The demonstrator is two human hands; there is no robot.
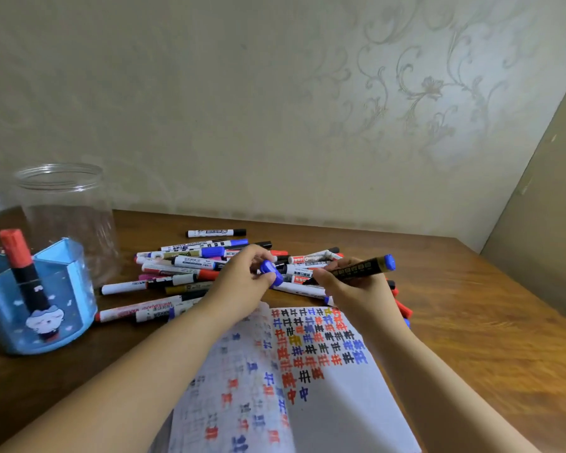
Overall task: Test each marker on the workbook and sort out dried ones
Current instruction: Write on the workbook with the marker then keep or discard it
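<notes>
Hands (242,282) around uncapped marker (356,269)

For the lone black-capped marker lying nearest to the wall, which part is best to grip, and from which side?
Grip the black-capped marker across the middle of its white barrel, coming from above. It lies flat on the table, alone and apart from the pile, with its long sides free, so two fingers can likely pinch it there without touching others.

Uncapped black marker (353,271) tilted above open workbook (324,380) — scattered markers (190,266) behind.
</notes>
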